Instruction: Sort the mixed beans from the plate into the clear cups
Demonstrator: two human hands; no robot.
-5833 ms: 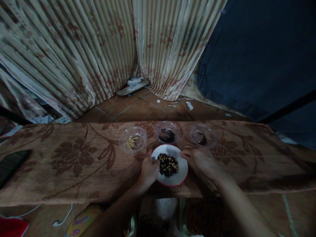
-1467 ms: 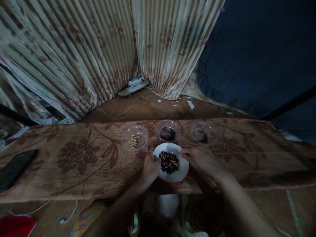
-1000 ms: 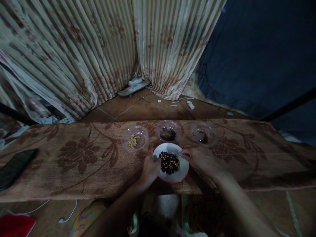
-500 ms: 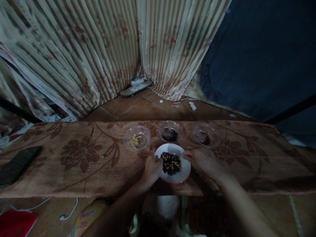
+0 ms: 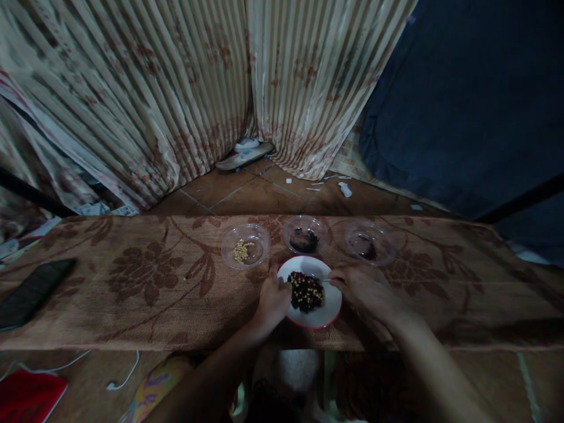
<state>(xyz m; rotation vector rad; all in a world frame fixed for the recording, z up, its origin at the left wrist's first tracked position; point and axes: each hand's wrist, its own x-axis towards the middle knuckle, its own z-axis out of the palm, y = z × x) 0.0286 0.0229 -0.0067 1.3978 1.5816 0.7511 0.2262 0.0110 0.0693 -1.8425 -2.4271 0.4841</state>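
A white plate [image 5: 331,301] with a red rim sits near the front edge of the cloth-covered table. On it lies a heap of mixed dark and yellow beans [image 5: 305,292]. My left hand [image 5: 274,298] grips the plate's left rim, thumb on top. From the right, my right hand [image 5: 363,288] pinches the thin handle of what looks like a spoon [image 5: 325,279], its far end at the beans and hard to see. Behind the plate stand three clear plastic bowls: one with yellow beans [image 5: 241,251], one with black beans [image 5: 304,239], one with a few dark red beans [image 5: 368,250].
A dark phone [image 5: 37,291] lies at the table's left end, on the brown flowered cloth [image 5: 145,311]. Beyond the table, small white scraps and a skateboard-like board [image 5: 245,157] are on the tiled floor by striped curtains [image 5: 176,88]. A white cable [image 5: 132,370] lies below left.
My right hand has shifted very slightly to the right with the spoon. My left hand keeps its grip on the plate, and the bowls stay put.
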